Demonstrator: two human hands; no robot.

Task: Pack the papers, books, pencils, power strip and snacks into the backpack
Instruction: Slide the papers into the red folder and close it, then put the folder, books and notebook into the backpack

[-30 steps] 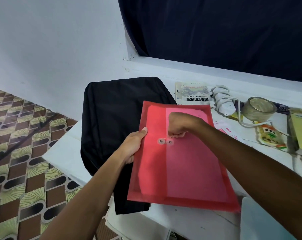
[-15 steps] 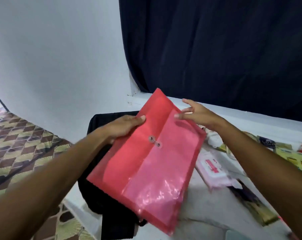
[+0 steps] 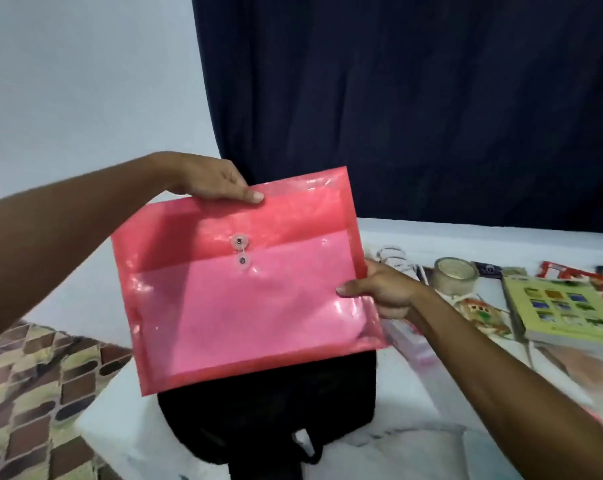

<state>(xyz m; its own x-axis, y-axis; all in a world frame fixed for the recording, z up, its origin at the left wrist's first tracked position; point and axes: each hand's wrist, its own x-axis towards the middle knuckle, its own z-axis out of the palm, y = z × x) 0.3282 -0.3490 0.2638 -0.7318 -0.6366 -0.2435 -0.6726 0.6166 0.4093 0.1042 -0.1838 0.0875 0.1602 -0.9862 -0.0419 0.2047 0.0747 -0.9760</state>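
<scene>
Both hands, left hand (image 3: 212, 180) and right hand (image 3: 384, 292), pinch the red folder (image 3: 248, 292) upright.

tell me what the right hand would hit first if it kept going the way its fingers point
The right hand points leftward and grips the translucent red plastic envelope at its right edge, so it meets that envelope at once. Beyond it, depth is unclear.

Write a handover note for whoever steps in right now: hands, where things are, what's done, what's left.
Left hand grips the top edge of the red folder; right hand grips its right edge. The folder is held upright in the air above the black backpack, which lies on the white table.
Done: the folder's flap is shut. Nothing is seen packed yet.
Left: put the folder in, then the green book and the other things lying on the right of the table. The tape roll sits there too.
</scene>
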